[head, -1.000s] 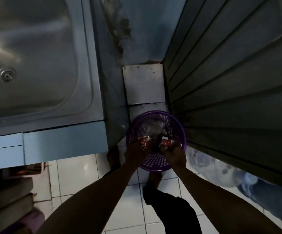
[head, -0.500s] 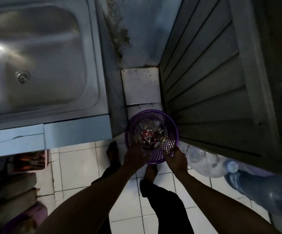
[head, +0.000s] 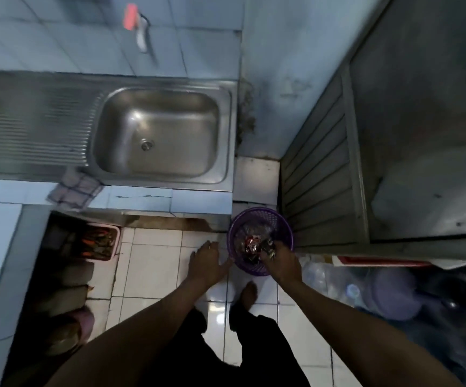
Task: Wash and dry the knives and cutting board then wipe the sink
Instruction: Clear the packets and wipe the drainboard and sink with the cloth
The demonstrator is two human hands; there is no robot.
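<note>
The steel sink (head: 157, 113) lies empty, with a ribbed drainboard (head: 30, 124) on its left. A knife with a red handle (head: 138, 29) hangs blurred on the tiled wall above it. A checked cloth (head: 72, 191) lies over the counter's front edge. On the floor stands a purple basket (head: 257, 213) holding crumpled wrappers (head: 251, 244). My left hand (head: 206, 261) is spread open beside the basket's left rim. My right hand (head: 280, 263) reaches over the basket's near right rim, fingers curled down onto the wrappers. No cutting board is in view.
A louvred metal door (head: 318, 177) stands right of the basket. Large water bottles (head: 390, 291) lie on the floor at the right. Under the counter sits a pink tray (head: 100, 243) of utensils. My bare feet (head: 250, 293) stand on the white floor tiles.
The view has pulled back and up, bringing the whole sink and the wall knife into sight. My left hand has left the basket and opened; the right hand stays over it.
</note>
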